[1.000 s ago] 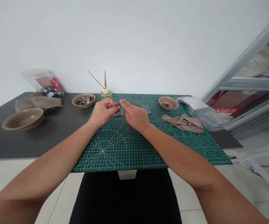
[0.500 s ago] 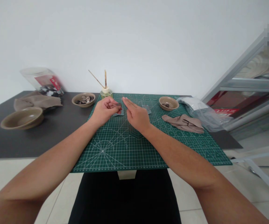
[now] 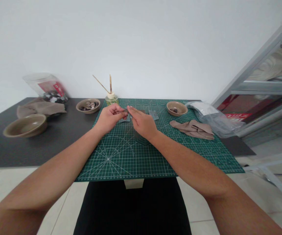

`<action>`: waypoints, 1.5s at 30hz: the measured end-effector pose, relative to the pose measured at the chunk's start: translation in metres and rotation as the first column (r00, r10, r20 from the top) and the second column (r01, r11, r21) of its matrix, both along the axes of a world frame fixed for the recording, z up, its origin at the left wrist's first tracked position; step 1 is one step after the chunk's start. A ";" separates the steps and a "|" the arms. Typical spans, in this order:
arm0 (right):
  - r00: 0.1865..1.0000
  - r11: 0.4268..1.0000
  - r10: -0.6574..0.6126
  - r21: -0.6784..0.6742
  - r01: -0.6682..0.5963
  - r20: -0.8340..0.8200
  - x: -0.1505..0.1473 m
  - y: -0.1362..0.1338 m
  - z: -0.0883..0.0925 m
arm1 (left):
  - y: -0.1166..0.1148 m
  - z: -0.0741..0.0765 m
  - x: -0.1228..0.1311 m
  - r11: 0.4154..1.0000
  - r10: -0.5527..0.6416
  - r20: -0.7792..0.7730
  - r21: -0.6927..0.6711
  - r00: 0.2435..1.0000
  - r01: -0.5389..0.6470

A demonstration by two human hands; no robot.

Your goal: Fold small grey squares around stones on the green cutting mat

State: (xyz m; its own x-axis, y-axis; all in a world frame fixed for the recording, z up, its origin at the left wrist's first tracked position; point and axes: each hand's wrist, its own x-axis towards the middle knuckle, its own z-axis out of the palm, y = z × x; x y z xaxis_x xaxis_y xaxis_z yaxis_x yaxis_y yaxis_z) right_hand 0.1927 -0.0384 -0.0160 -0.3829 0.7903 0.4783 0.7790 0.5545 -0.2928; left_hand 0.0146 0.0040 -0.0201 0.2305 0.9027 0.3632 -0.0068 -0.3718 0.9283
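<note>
Above the green cutting mat [image 3: 121,163], my left hand [image 3: 110,118] is closed, with thumb and fingers pinching a small dark piece [image 3: 125,111]. Its exact kind is too small to make out. My right hand [image 3: 144,124] has its fingers stretched out together, their tips at the piece and seemingly touching it. Under the hands lies a small grey square sheet [image 3: 124,120], partly covered. Just beyond my right hand is another small greyish, shiny square [image 3: 153,114].
Left of the mat stand a bowl of dark and pale pieces [image 3: 88,106], a larger bowl [image 3: 25,126], a brown cloth [image 3: 41,107] and a tipped clear jar [image 3: 43,85]. A bottle with sticks [image 3: 111,98], small bowl [image 3: 177,108], folded cloth [image 3: 192,129] and plastic bag [image 3: 211,117] surround the hands.
My right hand has moved slightly left, bringing its fingertips from a small gap to the dark piece. My left hand keeps its pinch.
</note>
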 end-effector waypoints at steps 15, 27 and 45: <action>0.993 1.000 -0.003 -0.004 0.004 0.117 -0.004 -0.003 0.005 | -0.003 0.002 0.000 1.000 0.006 -0.064 0.016 0.998 -0.005; 0.997 1.000 0.025 -0.019 -0.024 0.069 -0.006 -0.003 0.003 | -0.001 0.001 0.001 0.999 -0.051 0.032 -0.005 0.998 0.051; 0.999 1.000 0.014 0.003 -0.014 0.044 -0.003 -0.003 0.003 | -0.001 0.000 0.001 0.978 -0.117 0.205 -0.145 0.972 0.148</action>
